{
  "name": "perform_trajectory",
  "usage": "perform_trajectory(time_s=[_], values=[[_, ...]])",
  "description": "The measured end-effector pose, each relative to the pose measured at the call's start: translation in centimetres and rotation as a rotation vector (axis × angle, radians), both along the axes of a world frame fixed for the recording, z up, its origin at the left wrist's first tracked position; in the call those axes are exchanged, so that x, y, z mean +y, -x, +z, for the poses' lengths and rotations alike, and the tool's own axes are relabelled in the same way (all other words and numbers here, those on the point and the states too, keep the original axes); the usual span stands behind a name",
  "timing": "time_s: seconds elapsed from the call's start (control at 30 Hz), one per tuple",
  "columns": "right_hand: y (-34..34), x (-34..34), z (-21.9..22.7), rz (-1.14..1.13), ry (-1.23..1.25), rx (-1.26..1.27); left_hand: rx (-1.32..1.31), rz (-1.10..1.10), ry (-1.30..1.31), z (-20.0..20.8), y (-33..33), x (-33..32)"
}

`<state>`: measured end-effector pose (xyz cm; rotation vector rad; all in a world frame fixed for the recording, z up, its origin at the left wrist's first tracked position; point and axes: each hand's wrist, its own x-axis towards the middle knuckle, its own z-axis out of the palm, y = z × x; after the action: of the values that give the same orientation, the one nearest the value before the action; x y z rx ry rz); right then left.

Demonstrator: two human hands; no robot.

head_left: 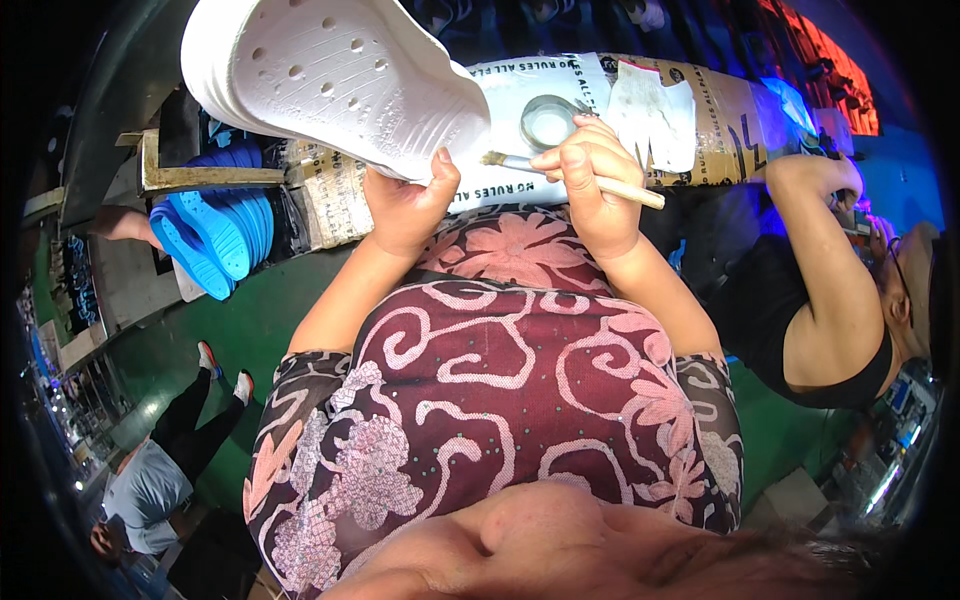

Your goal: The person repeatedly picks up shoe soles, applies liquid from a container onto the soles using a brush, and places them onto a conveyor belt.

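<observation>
A large white clog [320,75], perforated with round holes, is tilted up in front of me. My left hand [410,200] grips it by the near end, thumb on the rim and the other fingers hidden beneath. In my right hand [595,185] is a paintbrush [625,191] with a pale wooden handle, pinched between thumb and fingers. Its bristles point left, close to the clog's edge; whether they touch it I cannot tell. Just beyond my right hand stands a small round glass dish [549,122] on the covered work surface [500,190].
Blue clogs [215,240] are stacked at the left beside a wooden frame [155,175]. A stained white cloth [652,115] lies right of the dish. A co-worker's arm [830,235] is at the right. Another person [150,490] is at the lower left on the green floor [170,330].
</observation>
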<state>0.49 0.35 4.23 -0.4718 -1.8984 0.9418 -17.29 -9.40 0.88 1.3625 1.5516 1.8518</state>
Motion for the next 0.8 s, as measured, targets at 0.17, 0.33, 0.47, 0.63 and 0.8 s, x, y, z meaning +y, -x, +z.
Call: perform_trajectory(time_s=[0.17, 0.33, 0.47, 0.63, 0.8], values=[[0.74, 0.29, -0.24, -0.011, -0.103, -0.005, -0.015, 0.012, -0.040, 0.63, -0.20, 0.45], [0.27, 0.20, -0.21, 0.035, -0.120, -0.031, 0.050, 0.006, -0.048, 0.29, 0.24, 0.41], [-0.01, 0.23, -0.19, 0.031, -0.001, 0.021, 0.022, 0.006, -0.037, -0.19, 0.25, 0.35], [0.46, 0.47, -0.72, -0.002, -0.040, 0.072, -0.035, 0.021, -0.061, 0.29, -0.30, 0.67], [-0.03, 0.48, -0.58, -0.009, -0.024, 0.035, -0.044, 0.065, -0.063, 0.20, -0.12, 0.74]])
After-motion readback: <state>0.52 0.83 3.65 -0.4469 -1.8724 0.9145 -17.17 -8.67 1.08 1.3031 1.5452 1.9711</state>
